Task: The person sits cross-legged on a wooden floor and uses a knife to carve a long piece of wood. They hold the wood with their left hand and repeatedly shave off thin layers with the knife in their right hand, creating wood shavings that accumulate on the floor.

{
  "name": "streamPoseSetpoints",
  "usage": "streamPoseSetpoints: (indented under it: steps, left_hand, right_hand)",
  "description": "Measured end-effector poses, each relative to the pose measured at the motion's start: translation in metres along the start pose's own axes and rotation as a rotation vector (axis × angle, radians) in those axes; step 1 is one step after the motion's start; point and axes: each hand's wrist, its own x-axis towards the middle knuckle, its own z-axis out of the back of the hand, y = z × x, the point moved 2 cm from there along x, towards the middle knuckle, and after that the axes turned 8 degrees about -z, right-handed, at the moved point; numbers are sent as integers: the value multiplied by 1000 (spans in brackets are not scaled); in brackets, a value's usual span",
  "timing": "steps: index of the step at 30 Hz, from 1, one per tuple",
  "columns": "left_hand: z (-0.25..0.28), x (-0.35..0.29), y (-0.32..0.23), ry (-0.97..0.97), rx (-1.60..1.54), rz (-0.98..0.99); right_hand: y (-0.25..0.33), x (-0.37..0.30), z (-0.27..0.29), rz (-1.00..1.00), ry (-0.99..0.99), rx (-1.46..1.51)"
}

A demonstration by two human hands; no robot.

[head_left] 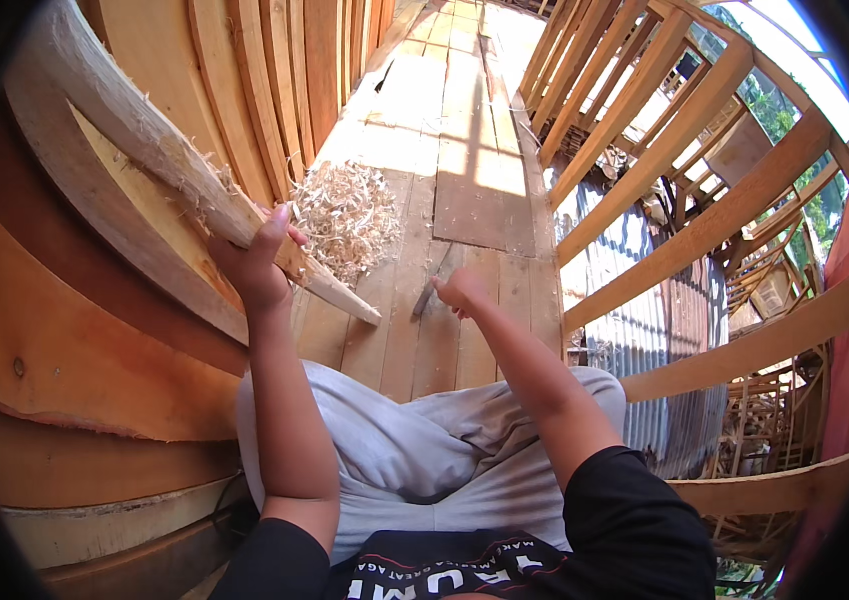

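My left hand is wrapped round a long pale wooden pole, close to its tapered lower end. The pole slants from the upper left down to the plank floor, and its surface is rough with curled slivers. In front of my knees, my right hand is closed on a narrow dark knife, held low over the boards a short way right of the pole's tip. The fingers partly hide its handle. A heap of thin wood shavings lies just beyond the pole's lower end.
Wooden boards stand along the left side, close to my left arm. A slatted wooden railing curves along the right, with corrugated metal sheets below it. The plank floor runs ahead, partly sunlit. My legs in grey trousers are folded beneath my arms.
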Motion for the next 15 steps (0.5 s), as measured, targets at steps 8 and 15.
streamPoseSetpoints:
  steps: [8, 15]
  left_hand:
    - [-30, -31, -12, 146, 25, 85]
    - [-26, -23, -9, 207, -7, 110]
  right_hand:
    - [9, 15, -53, -71, 99, 270]
    - [-41, 39, 4, 263, -211, -206]
